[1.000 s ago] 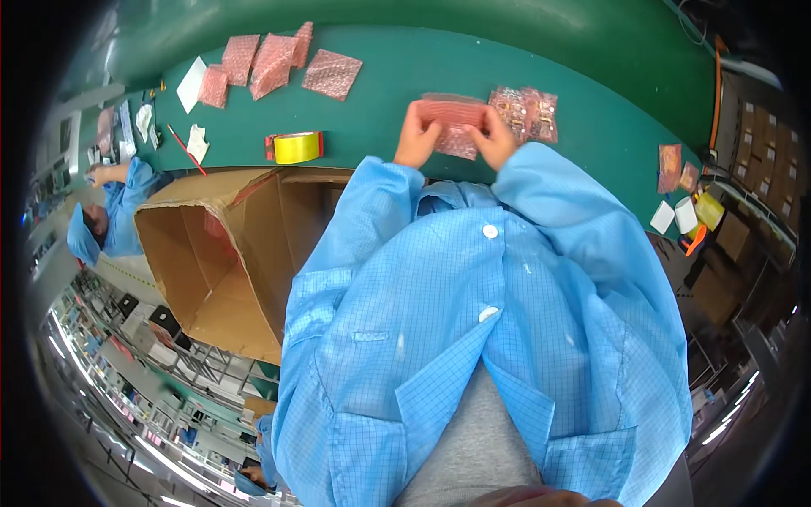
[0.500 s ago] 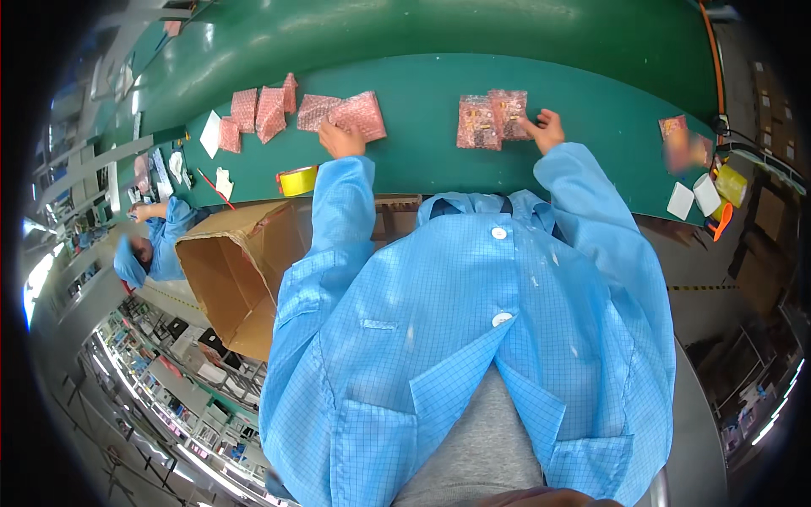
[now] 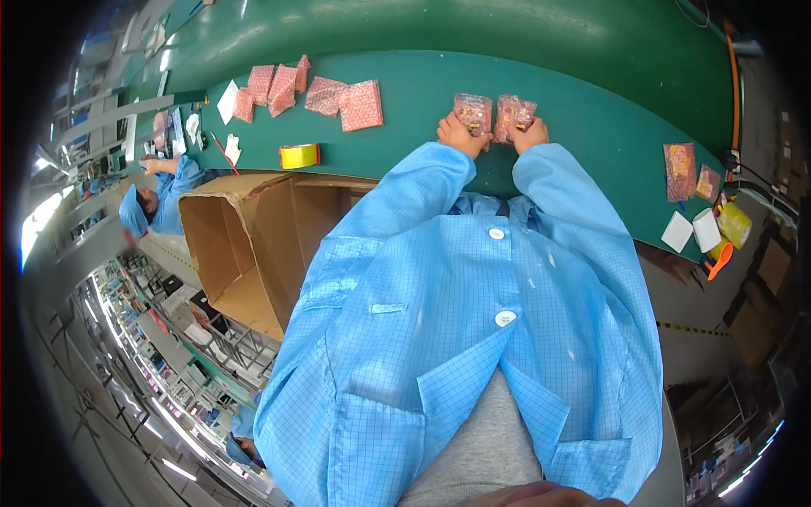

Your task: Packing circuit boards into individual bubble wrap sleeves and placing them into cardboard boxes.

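Two pink bubble-wrap bags lie side by side on the green table in front of me, a narrow gap between them. Dark and yellowish contents show through the plastic, but I cannot make out what they are. My left hand (image 3: 459, 137) is closed on the lower edge of the left filled bag (image 3: 473, 111). The lower edge of the right filled bag (image 3: 513, 111) is gripped by my right hand (image 3: 530, 135). To the left, a flat pink bubble-wrap bag (image 3: 361, 106) lies beside another pink bag (image 3: 323, 95).
Several more pink bags (image 3: 282, 91) sit farther left. A yellow tape roll (image 3: 302, 156) stands near the table's front edge, above a cardboard box (image 3: 279, 245). At right lie pink bags (image 3: 679, 173), white pieces (image 3: 677, 231) and an orange-handled tool (image 3: 720, 262). A co-worker (image 3: 173, 198) is at far left.
My left hand has left the flat bags and moved right onto the left filled bag. The filled bags, overlapping before, now lie apart. My right hand has closed on the right one.
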Demonstrator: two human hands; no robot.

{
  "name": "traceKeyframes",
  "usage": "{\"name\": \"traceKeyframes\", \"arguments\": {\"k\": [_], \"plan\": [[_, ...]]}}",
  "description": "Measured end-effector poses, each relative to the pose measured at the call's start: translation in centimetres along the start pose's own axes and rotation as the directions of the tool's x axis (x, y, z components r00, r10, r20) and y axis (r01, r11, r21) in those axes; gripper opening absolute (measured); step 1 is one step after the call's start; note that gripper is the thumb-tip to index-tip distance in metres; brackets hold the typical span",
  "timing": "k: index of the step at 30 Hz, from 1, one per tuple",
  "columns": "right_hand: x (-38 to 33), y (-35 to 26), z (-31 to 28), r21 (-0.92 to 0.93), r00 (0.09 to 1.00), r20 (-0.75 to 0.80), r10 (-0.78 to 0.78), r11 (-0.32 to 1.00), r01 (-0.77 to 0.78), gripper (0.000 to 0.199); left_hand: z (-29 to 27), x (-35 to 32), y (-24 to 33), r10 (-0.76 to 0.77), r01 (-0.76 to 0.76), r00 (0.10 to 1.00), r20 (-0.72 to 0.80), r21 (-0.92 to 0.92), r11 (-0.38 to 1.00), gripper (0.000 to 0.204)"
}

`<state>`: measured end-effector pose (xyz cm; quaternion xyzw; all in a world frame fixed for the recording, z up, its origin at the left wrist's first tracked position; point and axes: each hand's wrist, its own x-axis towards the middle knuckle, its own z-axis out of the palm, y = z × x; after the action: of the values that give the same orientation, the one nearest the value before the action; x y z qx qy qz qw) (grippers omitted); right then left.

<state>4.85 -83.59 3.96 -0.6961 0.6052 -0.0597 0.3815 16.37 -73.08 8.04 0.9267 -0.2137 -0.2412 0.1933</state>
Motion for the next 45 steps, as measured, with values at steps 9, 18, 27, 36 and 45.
{"name": "traceKeyframes", "arguments": {"k": [9,18,27,36,45], "plan": [[2.1,1.3,-0.6,0.325,0.971,-0.232,-0.056,0.937,0.132,0.055,-1.5,-2.7,4.5,0.536,-0.514,0.8,-0.27,0.155,0.844,0.098],[9.2,2.5,-2.4,0.359,0.942,0.33,-0.057,0.931,-0.069,0.028,5.1,-4.1,8.7,0.348,-0.351,0.894,-0.283,0.041,0.935,0.092],[8.6,5.4,-2.4,0.513,0.97,0.244,0.001,0.849,-0.13,0.025,6.6,-3.2,8.2,0.23,-0.228,0.948,-0.219,0.036,0.973,0.093],[7.1,4.9,-1.8,0.447,0.911,0.409,-0.044,0.88,-0.158,0.029,6.0,-2.3,7.4,0.123,-0.16,0.985,-0.124,-0.358,0.92,0.092],[5.9,6.2,-3.4,0.666,0.892,0.451,-0.041,0.681,-0.305,0.011,6.2,-3.3,8.3,0.073,-0.073,0.997,-0.009,-0.107,0.992,0.095]]}}
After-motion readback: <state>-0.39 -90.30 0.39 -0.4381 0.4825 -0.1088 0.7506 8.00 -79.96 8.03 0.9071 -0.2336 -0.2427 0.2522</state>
